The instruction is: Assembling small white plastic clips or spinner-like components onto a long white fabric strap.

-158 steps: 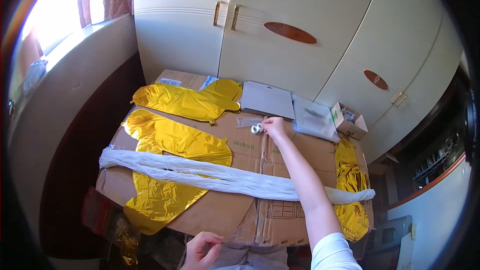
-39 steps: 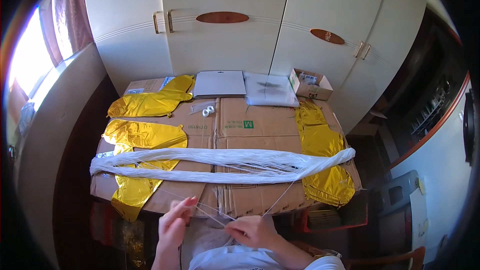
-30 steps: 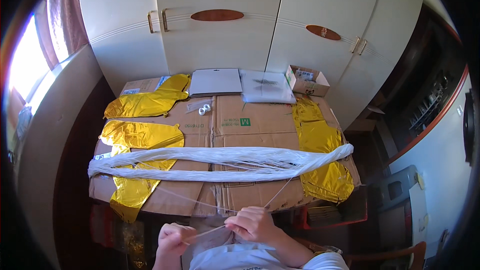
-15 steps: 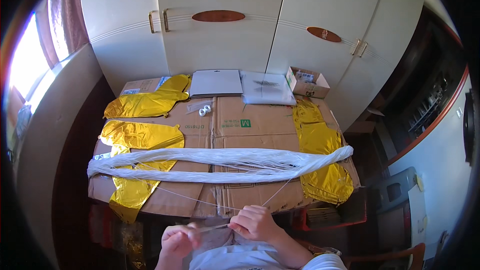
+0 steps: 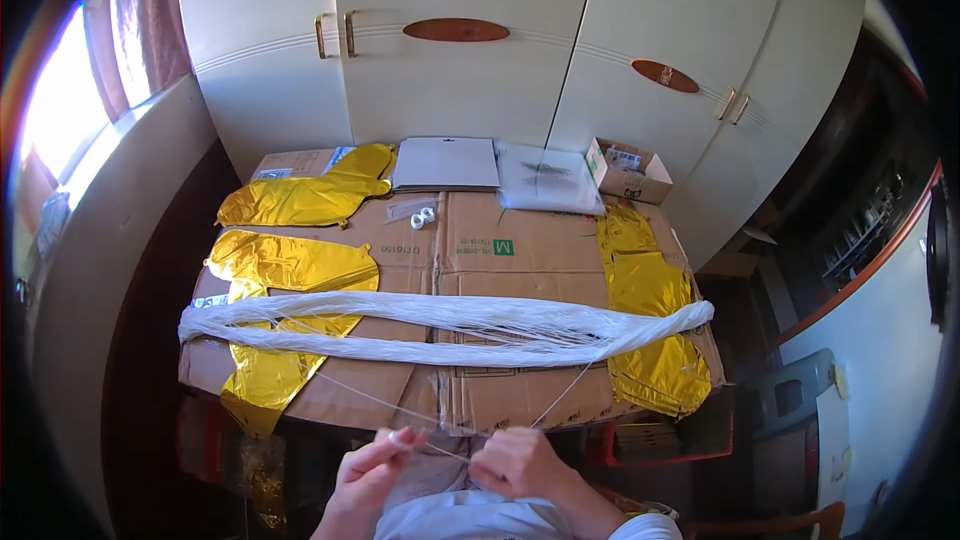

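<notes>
A long looped skein of white string (image 5: 470, 312) stretches across the cardboard-covered table. Two thin strands of string (image 5: 565, 396) run from its near side down to my hands. My left hand (image 5: 372, 468) pinches a piece of the string between thumb and fingers, just off the near table edge. Beside it my right hand (image 5: 522, 462) is closed in a loose fist around the string, knuckles up. A short taut length passes between the two hands. The exact grip inside my right fist is hidden.
Flat gold foil balloons (image 5: 650, 280) lie at the right and left, partly under the skein. At the back are grey-white boards (image 5: 446, 165), clear plastic sleeves (image 5: 550, 180) and a small open box (image 5: 630, 172). Two white tape rolls (image 5: 422, 218) sit left of middle.
My left hand has risen and come a little nearer the right one, still pinching the string. My right hand has turned slightly and lowered. The whole view has shifted slightly.
</notes>
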